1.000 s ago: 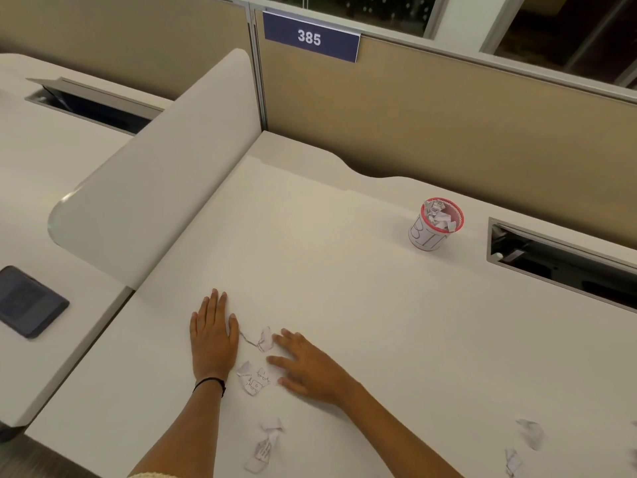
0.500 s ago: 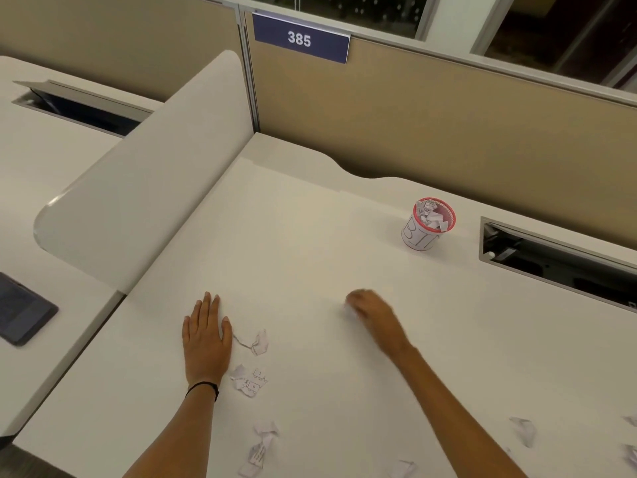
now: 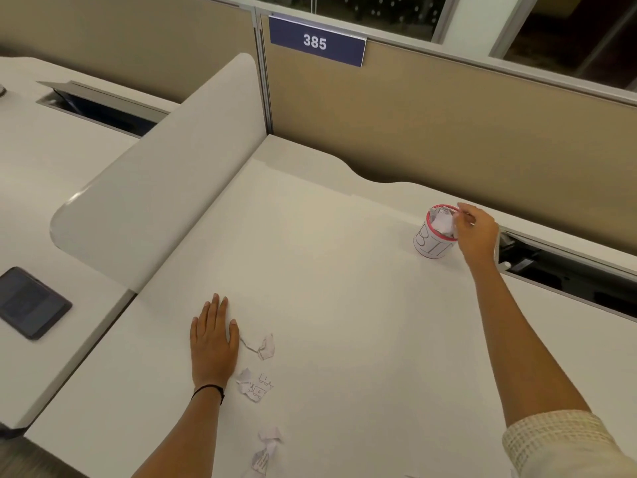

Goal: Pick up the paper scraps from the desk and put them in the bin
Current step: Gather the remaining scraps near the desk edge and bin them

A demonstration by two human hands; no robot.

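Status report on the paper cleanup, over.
Left hand flat on desk. Right hand at bin rim, grip unclear. Paper scraps lie beside left hand. Nothing blocking.

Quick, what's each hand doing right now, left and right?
Left hand: open, flat on the desk.
Right hand: at the bin rim, fingers curled; whether it holds anything cannot be told.
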